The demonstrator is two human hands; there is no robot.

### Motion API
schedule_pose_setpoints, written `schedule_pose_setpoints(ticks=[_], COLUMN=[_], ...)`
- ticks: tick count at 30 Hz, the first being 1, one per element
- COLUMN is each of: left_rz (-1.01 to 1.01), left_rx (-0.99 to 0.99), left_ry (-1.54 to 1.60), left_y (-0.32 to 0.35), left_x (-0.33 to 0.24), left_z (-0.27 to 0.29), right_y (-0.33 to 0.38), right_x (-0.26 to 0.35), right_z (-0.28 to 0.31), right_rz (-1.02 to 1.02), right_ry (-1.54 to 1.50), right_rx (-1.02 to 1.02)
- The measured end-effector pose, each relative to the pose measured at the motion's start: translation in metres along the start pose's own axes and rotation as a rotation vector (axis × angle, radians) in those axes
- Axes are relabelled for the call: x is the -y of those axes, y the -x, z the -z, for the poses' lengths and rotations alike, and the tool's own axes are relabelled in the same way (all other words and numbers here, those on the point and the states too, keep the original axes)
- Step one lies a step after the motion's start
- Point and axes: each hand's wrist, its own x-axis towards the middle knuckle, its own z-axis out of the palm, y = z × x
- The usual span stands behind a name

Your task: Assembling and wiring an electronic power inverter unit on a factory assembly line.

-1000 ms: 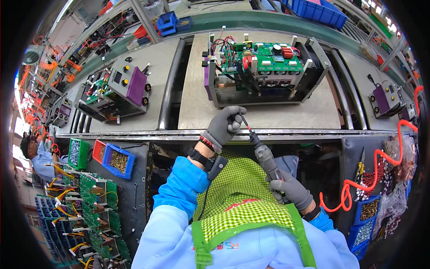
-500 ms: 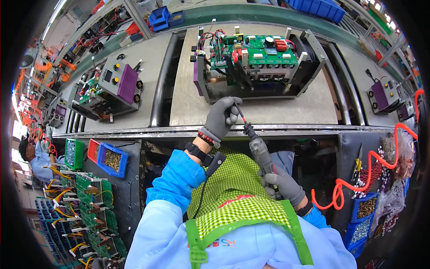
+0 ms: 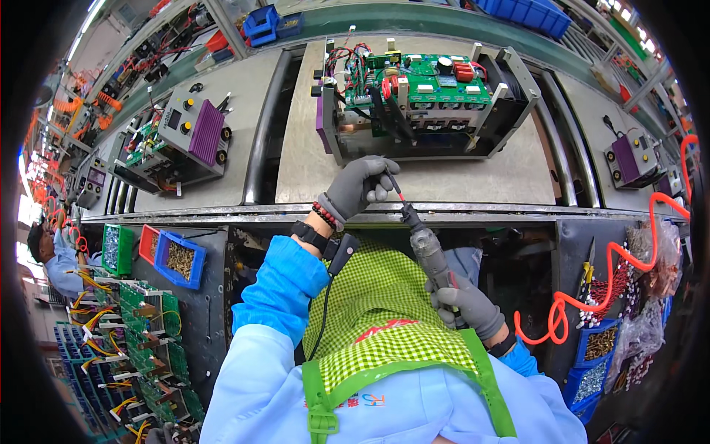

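Note:
Grey gloves cover both hands. My right hand (image 3: 475, 307) is wrapped round the grip of a grey pneumatic screwdriver (image 3: 429, 250), which points up and away over my lap. At its far end, my left hand (image 3: 356, 191) pinches the tip of the screwdriver bit (image 3: 398, 189); whether a screw sits between the fingers is hidden. Just beyond the left hand stands an open electrical unit (image 3: 484, 140), with a green circuit board (image 3: 436, 89), bundled wires and a black fan at its right end. The unit rests on a flat pallet board (image 3: 458, 189), apart from the bit.
Similar purple-sided units stand left (image 3: 188, 133) and right (image 3: 632, 159) along the conveyor. Screw bins (image 3: 181, 259) and stacked circuit boards (image 3: 159, 355) lie at left. An orange coiled hose (image 3: 558, 318) and blue bins (image 3: 597, 344) are at right. Another person (image 3: 59, 259) works far left.
The whole view has shifted slightly, and my left forearm sits a little further left. Both hands keep the same hold on the screwdriver and its bit.

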Motion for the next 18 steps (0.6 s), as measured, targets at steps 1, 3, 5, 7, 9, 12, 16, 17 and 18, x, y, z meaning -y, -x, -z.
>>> schedule_pose_setpoints(ticks=[1,3,5,7,9,12,16,17,18], left_rz=[-0.019,-0.039,-0.019,0.004,0.021,-0.180,-0.266,-0.226,-0.193], left_rx=[0.044,0.087,0.040,-0.207,-0.391,-0.532,-0.631,-0.637,-0.554], left_ry=[0.019,0.041,-0.045,-0.169,-0.294,-0.678,-0.805,-0.814,-0.756], left_y=[0.000,0.000,-0.001,-0.005,-0.014,-0.037,-0.059,-0.057,-0.050], left_x=[-0.001,-0.001,-0.001,-0.001,-0.002,0.000,-0.001,-0.003,-0.002], left_z=[0.000,0.000,0.002,0.006,0.010,0.010,0.008,0.009,0.009], right_y=[0.001,0.002,0.002,0.003,0.004,0.006,0.009,0.010,0.011], right_x=[-0.001,-0.002,-0.003,-0.002,-0.001,0.002,0.001,0.000,-0.001], right_z=[-0.001,-0.003,-0.004,-0.003,-0.001,0.002,0.004,0.004,0.003], right_rz=[-0.035,-0.072,-0.069,-0.050,-0.030,0.007,0.017,0.022,0.016], right_ry=[-0.177,-0.352,-0.335,-0.269,-0.208,-0.152,-0.118,-0.125,-0.131], right_rx=[0.062,0.123,0.072,0.024,-0.022,-0.088,-0.088,-0.080,-0.068])
